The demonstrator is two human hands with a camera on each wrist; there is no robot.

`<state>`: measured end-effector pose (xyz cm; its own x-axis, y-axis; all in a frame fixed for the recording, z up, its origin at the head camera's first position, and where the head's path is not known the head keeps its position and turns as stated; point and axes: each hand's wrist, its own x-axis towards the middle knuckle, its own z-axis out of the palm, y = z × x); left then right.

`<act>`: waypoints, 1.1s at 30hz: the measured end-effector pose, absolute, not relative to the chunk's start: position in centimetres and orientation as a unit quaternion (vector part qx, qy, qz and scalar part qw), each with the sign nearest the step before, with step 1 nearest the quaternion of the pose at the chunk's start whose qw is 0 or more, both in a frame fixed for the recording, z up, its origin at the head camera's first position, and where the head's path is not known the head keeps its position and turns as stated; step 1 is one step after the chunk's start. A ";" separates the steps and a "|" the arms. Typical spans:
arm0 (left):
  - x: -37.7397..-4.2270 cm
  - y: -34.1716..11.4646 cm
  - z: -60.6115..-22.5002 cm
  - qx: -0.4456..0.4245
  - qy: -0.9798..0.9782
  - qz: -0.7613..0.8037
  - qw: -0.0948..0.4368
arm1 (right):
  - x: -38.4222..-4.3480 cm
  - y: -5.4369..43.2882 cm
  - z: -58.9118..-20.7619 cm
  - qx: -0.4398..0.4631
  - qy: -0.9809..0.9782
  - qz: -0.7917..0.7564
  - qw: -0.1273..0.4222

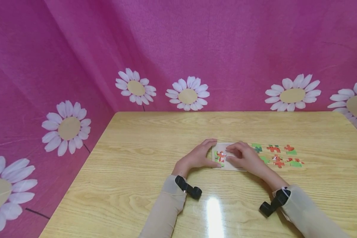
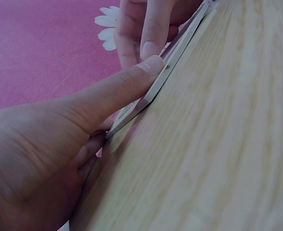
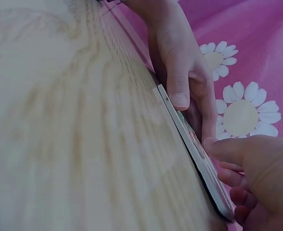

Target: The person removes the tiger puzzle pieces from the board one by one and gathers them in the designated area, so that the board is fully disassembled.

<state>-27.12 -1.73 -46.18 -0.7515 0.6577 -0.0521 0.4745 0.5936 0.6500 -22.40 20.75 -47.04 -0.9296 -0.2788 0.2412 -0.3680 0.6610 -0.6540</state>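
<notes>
A flat, pale puzzle board (image 1: 233, 168) lies on the table, with red, green and white jigsaw pieces (image 1: 220, 156) at its left end. My left hand (image 1: 198, 156) holds that end, thumb on the near edge and fingers round the far corner. Over the middle of the board is my right hand (image 1: 247, 158), its thumb and fingertips spread apart and pointing left. No piece shows between them. In the right wrist view, the right thumb (image 3: 227, 150) is close above the board; its other fingertips are partly hidden.
Several loose jigsaw pieces (image 1: 277, 161) in red and green lie in two rows to the right of the board. The wooden table (image 1: 131, 158) reaches back to a pink curtain (image 1: 226, 43) printed with large white daisies.
</notes>
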 end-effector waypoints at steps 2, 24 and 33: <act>-27.1 -1.7 -46.2 0.318 0.881 0.319 0.147 | -22.6 20.5 -47.1 0.184 -0.908 0.372 0.063; -27.2 -1.7 -46.1 0.335 0.880 0.310 0.129 | -23.6 18.8 -46.6 0.208 -0.904 0.372 0.036; -27.1 -1.7 -46.2 0.337 0.881 0.308 0.126 | -23.2 18.6 -47.3 0.221 -0.897 0.371 0.090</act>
